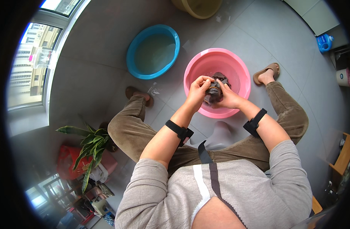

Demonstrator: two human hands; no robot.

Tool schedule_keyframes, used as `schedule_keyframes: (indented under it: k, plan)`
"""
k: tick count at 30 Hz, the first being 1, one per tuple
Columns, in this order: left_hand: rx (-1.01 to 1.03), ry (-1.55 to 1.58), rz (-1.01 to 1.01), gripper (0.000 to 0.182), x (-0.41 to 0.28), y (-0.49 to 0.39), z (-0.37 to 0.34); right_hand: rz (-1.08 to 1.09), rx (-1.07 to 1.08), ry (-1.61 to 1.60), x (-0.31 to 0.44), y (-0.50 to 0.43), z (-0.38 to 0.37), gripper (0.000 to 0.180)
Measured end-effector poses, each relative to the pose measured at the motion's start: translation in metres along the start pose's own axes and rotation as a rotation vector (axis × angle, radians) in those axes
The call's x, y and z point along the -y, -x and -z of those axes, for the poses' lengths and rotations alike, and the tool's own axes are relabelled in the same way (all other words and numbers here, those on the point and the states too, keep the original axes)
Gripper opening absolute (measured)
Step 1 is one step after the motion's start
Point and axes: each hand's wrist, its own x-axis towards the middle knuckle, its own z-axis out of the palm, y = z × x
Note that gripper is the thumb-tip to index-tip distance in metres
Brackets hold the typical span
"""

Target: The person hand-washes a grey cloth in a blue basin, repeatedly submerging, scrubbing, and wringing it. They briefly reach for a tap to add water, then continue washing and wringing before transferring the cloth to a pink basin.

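Note:
A wet dark brown cloth (214,91) is bunched over the pink plastic basin (245,83), which stands on the floor between the person's feet. At the cloth's upper left, my left hand (198,89) pinches it between thumb and fingers. My right hand (228,96) grips its right side, with the thumb on top and the other fingers partly hidden. A thin orange-brown line runs across the held part. Beneath the hands, more of the cloth lies in the basin, where a little water shows.
A blue basin (131,54) of cloudy water stands to the upper left. Beyond it is a yellowish tub (202,14). A potted snake plant (96,140) and a red bag (67,161) are at lower left, a blue detergent bottle (324,43) at upper right.

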Motion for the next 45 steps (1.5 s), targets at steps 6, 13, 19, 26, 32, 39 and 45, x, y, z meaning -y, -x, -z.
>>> schedule_keyframes:
  k: [6, 13, 19, 26, 32, 39, 45]
  plan:
    - [0.133, -0.174, -0.003, 0.023, -0.002, 0.000, 0.009, 0.031, -0.118, -0.185, 0.005, -0.005, 0.007, 0.072]
    - [-0.074, -0.512, 0.031, 0.015, 0.019, -0.005, 0.020, 0.183, -0.231, -0.276, 0.029, 0.002, 0.011, 0.028]
    - [-0.101, -0.813, -0.315, 0.021, 0.018, -0.015, 0.023, 0.222, -0.344, -0.341, 0.054, 0.006, 0.029, 0.012]
    - [-0.069, -0.734, -0.183, 0.014, 0.017, -0.011, 0.021, 0.312, -0.269, -0.529, 0.086, 0.024, 0.048, 0.011]
    - [-0.004, -0.679, -0.144, 0.013, 0.021, -0.007, 0.024, 0.436, -0.314, -0.661, 0.102, 0.041, 0.072, 0.010]
    - [0.037, 0.042, -0.091, 0.031, 0.006, -0.006, 0.017, 0.182, -0.224, -0.368, 0.077, 0.025, 0.069, 0.013]
    - [0.223, -0.391, -0.021, 0.061, -0.008, 0.008, 0.016, 0.282, -0.056, -0.366, 0.070, 0.025, 0.053, 0.017]
